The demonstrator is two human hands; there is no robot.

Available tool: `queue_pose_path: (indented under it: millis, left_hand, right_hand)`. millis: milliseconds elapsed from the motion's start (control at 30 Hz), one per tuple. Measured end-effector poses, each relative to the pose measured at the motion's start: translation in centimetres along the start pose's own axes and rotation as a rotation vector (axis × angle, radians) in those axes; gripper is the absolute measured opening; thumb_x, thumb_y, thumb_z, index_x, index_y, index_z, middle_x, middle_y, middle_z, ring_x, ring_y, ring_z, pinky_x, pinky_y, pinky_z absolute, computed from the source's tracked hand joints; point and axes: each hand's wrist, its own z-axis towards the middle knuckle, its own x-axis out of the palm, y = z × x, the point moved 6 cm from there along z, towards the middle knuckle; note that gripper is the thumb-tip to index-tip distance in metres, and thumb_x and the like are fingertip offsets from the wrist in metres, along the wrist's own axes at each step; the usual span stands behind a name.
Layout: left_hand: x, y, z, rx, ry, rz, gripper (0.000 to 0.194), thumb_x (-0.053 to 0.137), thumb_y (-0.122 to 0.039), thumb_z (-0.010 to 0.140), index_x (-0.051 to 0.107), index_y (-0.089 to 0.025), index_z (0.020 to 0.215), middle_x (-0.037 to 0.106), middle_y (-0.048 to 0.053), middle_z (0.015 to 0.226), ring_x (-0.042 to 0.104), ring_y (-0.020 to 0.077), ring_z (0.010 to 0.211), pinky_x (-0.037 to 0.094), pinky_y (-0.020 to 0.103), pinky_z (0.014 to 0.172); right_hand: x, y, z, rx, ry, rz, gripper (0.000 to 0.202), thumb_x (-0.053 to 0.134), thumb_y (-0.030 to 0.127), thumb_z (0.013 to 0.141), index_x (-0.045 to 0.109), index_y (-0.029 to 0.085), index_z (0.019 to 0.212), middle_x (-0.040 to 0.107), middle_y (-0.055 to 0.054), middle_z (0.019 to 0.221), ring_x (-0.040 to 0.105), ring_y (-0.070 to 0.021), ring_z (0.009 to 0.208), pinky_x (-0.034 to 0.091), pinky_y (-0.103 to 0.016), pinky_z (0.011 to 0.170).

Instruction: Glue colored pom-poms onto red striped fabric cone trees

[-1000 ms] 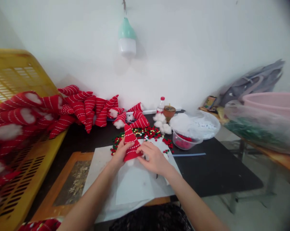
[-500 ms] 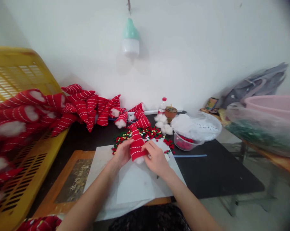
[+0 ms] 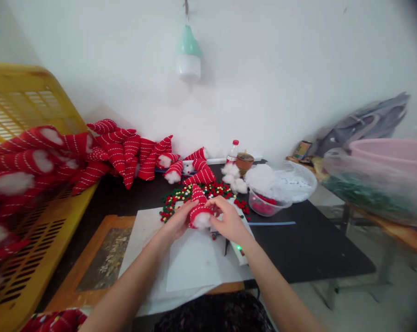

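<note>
Both hands hold one red cone-shaped hat [image 3: 199,206] with white dashed stripes, over the white paper [image 3: 194,265]. White stuffing shows at its wide end, which faces me, and its tip points away. My left hand [image 3: 178,220] wraps round its left side. The fingers of my right hand [image 3: 229,222] press on the right edge by the stuffing. Under my right wrist lies a white device [image 3: 239,253] with a lit green light, partly hidden. Small red, green, yellow and white pompoms [image 3: 174,198] are scattered behind the hat.
On the left, a yellow basket [image 3: 56,240] holds several stuffed striped cones [image 3: 32,161]; more lie along the wall. Behind and right are cotton tufts [image 3: 239,185], a bottle [image 3: 232,153], a brown pot [image 3: 245,161], a clear tub [image 3: 262,207] and a blue strip [image 3: 274,223].
The hat has tilted so its stuffed end faces me more. My right hand has shifted slightly up along its edge, and the white device with the green light now shows under my right wrist.
</note>
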Motion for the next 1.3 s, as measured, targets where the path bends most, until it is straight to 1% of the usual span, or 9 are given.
queue_pose_path:
  millis: [133,267,400,533,700,800,933,1133,1300]
  left_hand:
    - [-0.1,-0.1,0.0,0.029,-0.02,0.023,0.033,0.088,-0.031,0.074,0.069,-0.016,0.097,0.075,0.002,0.087,0.068,0.0146,0.069,0.049,0.022,0.059]
    - [-0.2,0.3,0.0,-0.001,-0.031,0.032,0.02,0.082,-0.027,0.081,0.068,-0.017,0.091,0.072,0.0,0.076,0.065,0.0132,0.062,0.047,0.022,0.055]
    - [-0.1,0.2,0.1,-0.037,-0.036,-0.122,0.009,0.068,-0.023,0.093,0.07,-0.014,0.094,0.075,0.003,0.082,0.066,0.0144,0.062,0.053,0.025,0.061]
    - [0.6,0.0,-0.1,-0.085,0.013,-0.214,0.023,0.052,-0.024,0.102,0.071,-0.011,0.106,0.078,0.01,0.096,0.073,0.0188,0.074,0.06,0.03,0.071]
    - [0.9,0.4,-0.5,-0.204,0.072,-0.026,0.033,0.046,-0.031,0.105,0.067,-0.011,0.121,0.078,0.013,0.098,0.076,0.023,0.075,0.062,0.034,0.067]
    - [0.9,0.3,-0.6,-0.232,0.141,0.006,0.041,0.041,-0.041,0.106,0.066,-0.012,0.12,0.078,0.015,0.1,0.076,0.0252,0.074,0.064,0.038,0.064]
    - [0.5,-0.7,-0.7,-0.16,0.149,-0.012,0.033,0.048,-0.038,0.104,0.066,-0.014,0.118,0.078,0.014,0.105,0.076,0.0242,0.077,0.065,0.039,0.067]
    - [0.6,-0.9,-1.2,-0.21,0.218,0.006,0.04,0.057,-0.044,0.1,0.065,-0.016,0.128,0.077,0.016,0.109,0.078,0.0297,0.09,0.066,0.039,0.07]
    - [0.1,-0.9,-0.9,-0.117,0.16,-0.081,0.022,0.071,-0.027,0.091,0.072,-0.014,0.108,0.078,0.013,0.109,0.076,0.0281,0.1,0.065,0.042,0.087]
  right_hand:
    - [0.2,0.0,0.1,-0.026,0.035,-0.048,0.029,0.047,0.001,0.065,0.056,0.022,0.083,0.055,-0.001,0.088,0.053,-0.0176,0.077,0.042,-0.028,0.069]
    - [0.6,0.5,-0.1,-0.13,0.06,-0.072,0.029,0.043,-0.002,0.065,0.054,0.022,0.076,0.055,0.0,0.083,0.055,-0.0179,0.078,0.042,-0.028,0.072]
    - [-0.2,-0.1,0.0,-0.097,-0.105,-0.029,0.029,0.051,0.004,0.074,0.063,0.022,0.094,0.062,-0.004,0.095,0.06,-0.0201,0.086,0.048,-0.029,0.072]
    - [-0.7,-1.4,0.2,-0.005,-0.17,-0.024,0.021,0.058,0.011,0.08,0.065,0.021,0.098,0.069,-0.005,0.097,0.066,-0.0209,0.086,0.052,-0.029,0.07]
    - [-1.0,-0.6,0.5,-0.108,-0.15,-0.188,0.029,0.053,0.004,0.082,0.073,0.02,0.095,0.072,-0.006,0.097,0.069,-0.0221,0.089,0.055,-0.034,0.083]
    - [-0.8,0.1,0.8,-0.171,-0.128,-0.262,0.031,0.052,0.003,0.086,0.075,0.02,0.097,0.071,-0.008,0.098,0.07,-0.023,0.091,0.055,-0.035,0.084]
    - [-0.3,1.4,1.1,-0.287,-0.172,-0.362,0.035,0.05,0.001,0.088,0.076,0.02,0.101,0.07,-0.008,0.098,0.067,-0.0234,0.093,0.055,-0.034,0.084]
    - [0.7,2.7,1.3,-0.354,-0.17,-0.478,0.034,0.047,0.004,0.094,0.076,0.018,0.106,0.07,-0.012,0.102,0.064,-0.0269,0.095,0.056,-0.039,0.084]
    - [1.0,2.1,0.7,-0.335,-0.16,-0.387,0.033,0.048,0.006,0.095,0.073,0.021,0.111,0.071,-0.011,0.107,0.066,-0.026,0.1,0.057,-0.041,0.089]
